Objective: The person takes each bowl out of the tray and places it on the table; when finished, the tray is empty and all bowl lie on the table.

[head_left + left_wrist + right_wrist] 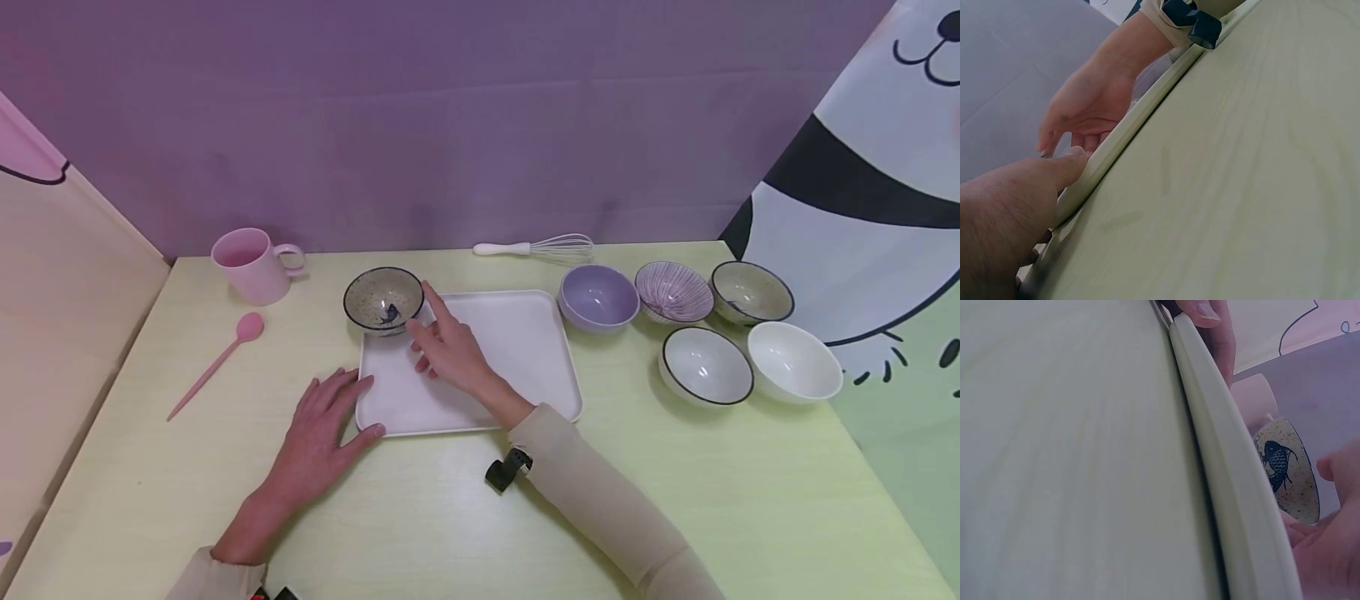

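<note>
A speckled bowl (384,302) with a dark rim and a blue fish stands at the back left corner of a white tray (517,354), overlapping that corner in the head view. My right hand (453,350) reaches over the tray, index finger extended along the bowl's right rim and thumb near its front. In the right wrist view, the fish shows on the bowl's side (1285,469), close to the hand. At the tray's front left corner is my left hand (318,433), fingers spread, with the thumb at the front edge and index fingertip by the left edge.
A pink mug (258,271) and pink spoon (225,358) lie to the left. Behind the tray lies a whisk (540,248). On the right are a purple bowl (598,300), a striped bowl (673,293), a beige bowl (752,293), a black-rimmed bowl (707,367) and a white bowl (795,362).
</note>
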Motion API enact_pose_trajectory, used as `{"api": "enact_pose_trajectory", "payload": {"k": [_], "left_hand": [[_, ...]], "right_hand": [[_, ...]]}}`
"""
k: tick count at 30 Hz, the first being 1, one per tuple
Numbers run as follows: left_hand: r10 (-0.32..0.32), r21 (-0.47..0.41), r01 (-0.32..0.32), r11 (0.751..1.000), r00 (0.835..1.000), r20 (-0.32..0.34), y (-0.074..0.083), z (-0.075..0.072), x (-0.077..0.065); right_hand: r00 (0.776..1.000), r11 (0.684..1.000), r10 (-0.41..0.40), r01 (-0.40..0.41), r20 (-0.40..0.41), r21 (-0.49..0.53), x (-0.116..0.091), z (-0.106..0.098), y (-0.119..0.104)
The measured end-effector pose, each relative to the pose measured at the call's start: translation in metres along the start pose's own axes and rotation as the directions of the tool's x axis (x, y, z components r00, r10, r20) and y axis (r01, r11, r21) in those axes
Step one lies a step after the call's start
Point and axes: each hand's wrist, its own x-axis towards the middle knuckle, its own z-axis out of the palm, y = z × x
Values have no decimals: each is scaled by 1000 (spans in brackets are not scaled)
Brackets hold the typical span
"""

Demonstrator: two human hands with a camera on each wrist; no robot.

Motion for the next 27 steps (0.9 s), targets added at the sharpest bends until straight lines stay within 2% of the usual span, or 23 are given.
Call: {"api": "enact_pose_trajectory", "payload": {"k": [14,22,27], "left_hand": [[13,-2,-13,1000,1000,-11,1,-1,-1],[16,-3,-16,1000,1000,-13,2,-2,1],[14,-2,-14,1000,1000,-9,1,-2,1]], "right_hand": [[998,998,10,-6,-64,60,12,13,-3],[993,988,20,-2,-115,153,19,19,-5],[991,985,25,-2,-133,170,20,19,-6]]}}
